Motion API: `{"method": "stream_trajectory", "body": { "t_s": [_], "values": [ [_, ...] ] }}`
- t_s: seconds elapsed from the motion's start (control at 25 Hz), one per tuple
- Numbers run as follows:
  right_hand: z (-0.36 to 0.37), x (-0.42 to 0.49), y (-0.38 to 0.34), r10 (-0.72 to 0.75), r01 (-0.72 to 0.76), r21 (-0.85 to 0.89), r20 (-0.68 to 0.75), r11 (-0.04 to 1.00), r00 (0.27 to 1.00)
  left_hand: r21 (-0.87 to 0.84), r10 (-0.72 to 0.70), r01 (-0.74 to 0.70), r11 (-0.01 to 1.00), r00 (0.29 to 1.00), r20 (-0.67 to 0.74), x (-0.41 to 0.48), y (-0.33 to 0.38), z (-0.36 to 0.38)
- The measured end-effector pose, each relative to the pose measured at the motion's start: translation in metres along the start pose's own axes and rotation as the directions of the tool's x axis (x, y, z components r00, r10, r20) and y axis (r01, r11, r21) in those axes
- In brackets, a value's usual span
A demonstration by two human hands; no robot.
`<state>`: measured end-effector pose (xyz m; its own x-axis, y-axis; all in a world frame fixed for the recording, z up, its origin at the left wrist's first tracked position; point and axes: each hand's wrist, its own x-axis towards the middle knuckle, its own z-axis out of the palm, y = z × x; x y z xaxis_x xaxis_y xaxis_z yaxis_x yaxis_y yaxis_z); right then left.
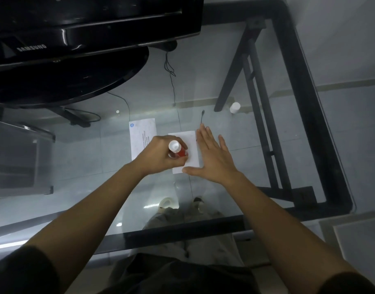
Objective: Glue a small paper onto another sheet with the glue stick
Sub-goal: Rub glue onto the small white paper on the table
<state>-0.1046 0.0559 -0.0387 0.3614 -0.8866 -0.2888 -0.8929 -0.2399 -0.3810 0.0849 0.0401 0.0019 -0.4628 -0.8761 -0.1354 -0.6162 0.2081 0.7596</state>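
My left hand [161, 154] is shut on a red glue stick [179, 150] with a white end facing up, its lower end down on a small white paper [191, 143]. My right hand [212, 157] lies flat and open, fingers spread, along that paper's right edge, the thumb at its lower corner. A printed sheet [141, 132] with a blue logo lies just left of the small paper, partly hidden by my left hand. Both papers rest on the glass table [224, 124].
A black monitor [87, 28] with its round base stands at the back left. A white cap [234, 107] sits on the glass to the far right of the papers. A thin black cable [171, 81] runs down the middle. The table's black frame [309, 102] borders the right side.
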Motion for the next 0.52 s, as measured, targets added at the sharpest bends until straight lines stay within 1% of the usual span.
{"method": "stream_trajectory", "body": {
  "t_s": [0.12, 0.28, 0.36, 0.52],
  "values": [
    [-0.001, 0.0, 0.0, -0.005, 0.005, -0.005, 0.019, 1.0, 1.0, 0.014, -0.011, 0.012, 1.0, 0.999, -0.045, 0.023, -0.002, -0.01],
    [-0.002, -0.002, 0.0, 0.013, -0.012, -0.014, 0.024, 1.0, 1.0, -0.004, -0.033, 0.033, 0.999, 0.987, -0.157, 0.033, -0.001, -0.015],
    [-0.001, -0.003, 0.0, 0.018, -0.018, -0.016, 0.02, 1.0, 1.0, -0.023, -0.009, 0.006, 1.0, 0.991, -0.136, 0.02, 0.001, -0.009],
    [0.0, -0.003, 0.0, 0.02, -0.02, -0.015, 0.012, 1.0, 1.0, -0.009, 0.012, -0.012, 1.0, 1.0, -0.016, -0.004, 0.003, 0.008]
  ]
}}
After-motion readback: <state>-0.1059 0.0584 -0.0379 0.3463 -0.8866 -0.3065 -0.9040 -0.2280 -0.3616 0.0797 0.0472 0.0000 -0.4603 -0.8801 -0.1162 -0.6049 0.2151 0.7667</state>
